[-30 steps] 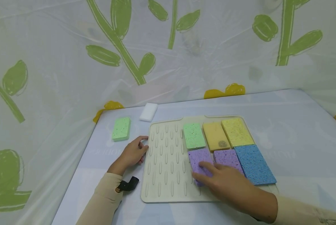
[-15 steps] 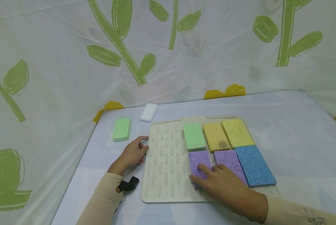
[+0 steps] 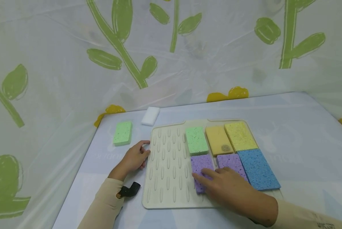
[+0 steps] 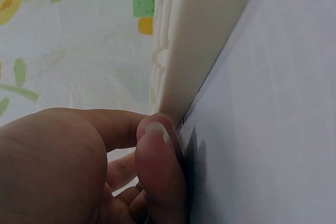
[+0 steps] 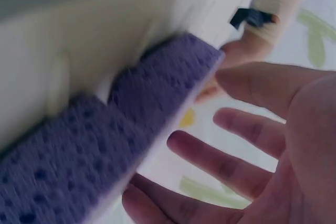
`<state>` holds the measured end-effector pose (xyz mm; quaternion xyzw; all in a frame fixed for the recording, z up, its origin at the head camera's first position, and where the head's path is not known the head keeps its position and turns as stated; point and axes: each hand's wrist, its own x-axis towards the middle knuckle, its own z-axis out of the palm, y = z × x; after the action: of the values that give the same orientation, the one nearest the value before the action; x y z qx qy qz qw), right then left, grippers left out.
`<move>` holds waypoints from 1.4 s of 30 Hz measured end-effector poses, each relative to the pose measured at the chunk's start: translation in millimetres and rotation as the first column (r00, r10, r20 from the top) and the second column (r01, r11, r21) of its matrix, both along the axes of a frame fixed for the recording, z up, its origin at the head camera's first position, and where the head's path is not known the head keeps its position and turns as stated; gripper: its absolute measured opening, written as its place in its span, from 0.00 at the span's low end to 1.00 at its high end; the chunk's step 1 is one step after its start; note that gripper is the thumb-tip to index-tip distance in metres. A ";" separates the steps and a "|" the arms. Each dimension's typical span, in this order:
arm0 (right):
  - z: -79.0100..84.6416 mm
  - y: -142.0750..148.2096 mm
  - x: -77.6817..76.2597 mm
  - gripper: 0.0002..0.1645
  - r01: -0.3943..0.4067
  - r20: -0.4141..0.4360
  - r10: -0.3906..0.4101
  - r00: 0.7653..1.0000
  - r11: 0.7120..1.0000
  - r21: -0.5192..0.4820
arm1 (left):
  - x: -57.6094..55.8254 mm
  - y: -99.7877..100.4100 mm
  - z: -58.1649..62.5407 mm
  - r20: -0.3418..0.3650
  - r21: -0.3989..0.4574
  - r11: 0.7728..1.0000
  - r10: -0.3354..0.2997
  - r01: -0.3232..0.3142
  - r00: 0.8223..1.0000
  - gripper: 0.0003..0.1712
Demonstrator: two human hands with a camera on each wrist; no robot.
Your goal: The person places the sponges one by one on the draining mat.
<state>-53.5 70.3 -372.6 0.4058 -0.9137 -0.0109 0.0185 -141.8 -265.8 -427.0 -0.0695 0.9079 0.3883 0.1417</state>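
Observation:
A cream ridged drying mat (image 3: pixel 165 190) lies on the table. My left hand (image 3: pixel 133 157) rests at its left edge, index finger and thumb touching the side; in the left wrist view the fingertips (image 4: pixel 160 124) meet the mat's rim (image 4: pixel 202 30). My right hand (image 3: pixel 231 187) lies over the front row of sponges, fingers spread. Its thumb and index finger reach onto the left purple sponge (image 3: pixel 201 162), and the palm partly covers the other purple sponge (image 3: pixel 231 160). In the right wrist view both purple sponges lie beside the loosely spread fingers (image 5: pixel 226 161).
Behind the purple pair sit a green sponge (image 3: pixel 196 140), a tan sponge (image 3: pixel 219 138) and a yellow sponge (image 3: pixel 240 135). A blue sponge (image 3: pixel 258 168) is at the right. Off the mat lie another green sponge (image 3: pixel 123 133) and a white sponge (image 3: pixel 150 115).
My right hand drew slightly back toward me with the left purple sponge, then stayed over it with fingers shifted a little. The left hand holds its place at the mat's edge.

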 end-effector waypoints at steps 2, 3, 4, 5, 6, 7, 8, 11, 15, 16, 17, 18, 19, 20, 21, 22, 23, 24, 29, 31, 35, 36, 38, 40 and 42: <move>2.7 2.5 -1.5 0.31 0.013 0.021 -0.012 1.000 1.000 -0.023 | 0.3 -0.4 0.1 -0.002 -0.002 1.000 -0.004 0.004 1.000 0.29; 3.5 4.2 -2.3 0.30 0.010 0.015 -0.009 1.000 0.999 -0.047 | 0.4 -0.9 0.2 -0.003 -0.004 1.000 -0.003 0.003 1.000 0.28; 4.2 6.2 -3.0 0.30 0.004 0.011 -0.003 1.000 0.998 -0.069 | 0.6 -1.6 0.3 -0.003 -0.008 1.000 -0.002 0.002 1.000 0.28; 4.6 8.2 -3.8 0.29 -0.007 0.002 0.007 1.000 0.996 -0.093 | 0.8 -2.5 0.2 -0.003 -0.011 1.000 0.000 0.000 1.000 0.28; 5.0 10.4 -4.5 0.29 -0.021 -0.010 0.020 1.000 0.992 -0.121 | 1.3 -3.4 0.4 -0.006 -0.015 1.000 -0.002 0.002 1.000 0.28; 5.0 12.6 -5.5 0.30 -0.035 -0.019 0.032 0.999 0.989 -0.146 | 1.5 -4.3 0.4 -0.005 -0.017 1.000 0.001 -0.001 1.000 0.28; 5.2 14.9 -6.6 0.30 -0.053 -0.038 0.047 0.998 0.984 -0.168 | 1.7 -5.1 0.2 -0.004 -0.017 1.000 0.005 -0.005 1.000 0.28; 6.2 21.9 -11.4 0.31 -0.090 -0.069 0.076 0.995 0.970 -0.225 | 2.7 -6.1 -0.5 0.002 -0.014 1.000 0.000 0.000 1.000 0.29; 8.6 32.8 -20.4 0.31 -0.109 -0.083 0.089 0.993 0.954 -0.281 | 3.2 -5.3 -2.4 0.004 -0.008 1.000 -0.007 0.007 1.000 0.29; 9.6 36.1 -22.4 0.32 -0.105 -0.078 0.085 0.993 0.950 -0.295 | 3.4 -4.8 -2.8 0.003 -0.008 1.000 -0.007 0.008 1.000 0.29; 10.8 39.7 -24.2 0.32 -0.093 -0.074 0.074 0.995 0.947 -0.308 | 3.6 -4.3 -3.3 0.003 -0.007 1.000 -0.008 0.008 1.000 0.29; 12.2 43.8 -25.8 0.33 -0.079 -0.063 0.062 0.996 0.944 -0.320 | 3.7 -3.9 -3.8 0.002 -0.005 1.000 -0.008 0.008 1.000 0.29; 13.8 47.9 -27.2 0.33 -0.058 -0.049 0.044 0.998 0.942 -0.331 | 3.9 -3.4 -4.4 0.001 -0.004 1.000 -0.010 0.010 1.000 0.28; 15.8 52.0 -28.6 0.34 -0.030 -0.036 0.019 0.999 0.941 -0.338 | 4.1 -3.0 -4.7 0.001 -0.004 1.000 -0.010 0.010 1.000 0.28; 18.0 56.2 -30.3 0.34 0.008 -0.015 -0.014 1.000 0.941 -0.338 | 4.4 -2.7 -5.0 0.001 -0.001 1.000 -0.009 0.009 1.000 0.28; 20.7 60.1 -31.8 0.34 0.050 0.006 -0.051 0.999 0.942 -0.331 | 4.5 -2.4 -5.3 0.002 0.000 1.000 -0.004 0.004 1.000 0.28; 22.0 64.3 -34.1 0.35 0.079 0.011 -0.080 0.997 0.941 -0.329 | 4.6 -2.4 -5.6 0.001 0.000 1.000 -0.003 0.003 1.000 0.28; 22.9 68.3 -37.2 0.35 0.102 0.008 -0.106 0.994 0.938 -0.331 | 4.7 -2.5 -5.6 -0.001 -0.001 1.000 -0.002 0.002 1.000 0.28; 24.4 89.2 -56.5 0.32 0.204 -0.008 -0.223 0.975 0.903 -0.380 | 5.4 -4.0 -4.9 -0.003 -0.006 1.000 0.000 0.000 1.000 0.28; 25.9 97.4 -65.5 0.28 0.270 0.030 -0.281 0.959 0.879 -0.393 | 5.4 -4.4 -4.0 -0.001 -0.005 1.000 0.000 0.000 1.000 0.28; 26.3 114.7 -85.3 0.20 0.373 0.099 -0.368 0.925 0.820 -0.435 | 3.7 -4.1 -1.0 -0.009 0.001 1.000 -0.014 0.014 1.000 0.29; 25.2 118.7 -90.0 0.19 0.383 0.099 -0.382 0.919 0.805 -0.454 | 3.2 -3.8 -0.4 -0.013 0.002 1.000 -0.020 0.020 1.000 0.29; 21.8 126.2 -98.4 0.17 0.399 0.109 -0.399 0.910 0.777 -0.487 | 1.9 -3.3 0.0 -0.019 0.002 1.000 -0.030 0.030 0.999 0.29; 17.8 132.3 -104.9 0.15 0.427 0.123 -0.427 0.896 0.750 -0.506 | 0.8 -2.7 -0.3 -0.020 -0.003 0.999 -0.034 0.034 0.999 0.29; 13.3 138.3 -110.8 0.14 0.462 0.155 -0.453 0.878 0.717 -0.522 | 0.2 -2.2 -0.8 -0.016 -0.006 0.999 -0.032 0.032 0.999 0.29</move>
<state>-164.2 208.6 -359.3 0.1453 -0.9500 0.2480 0.1223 -141.6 -268.0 -427.8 -0.0523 0.9112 0.3838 0.1403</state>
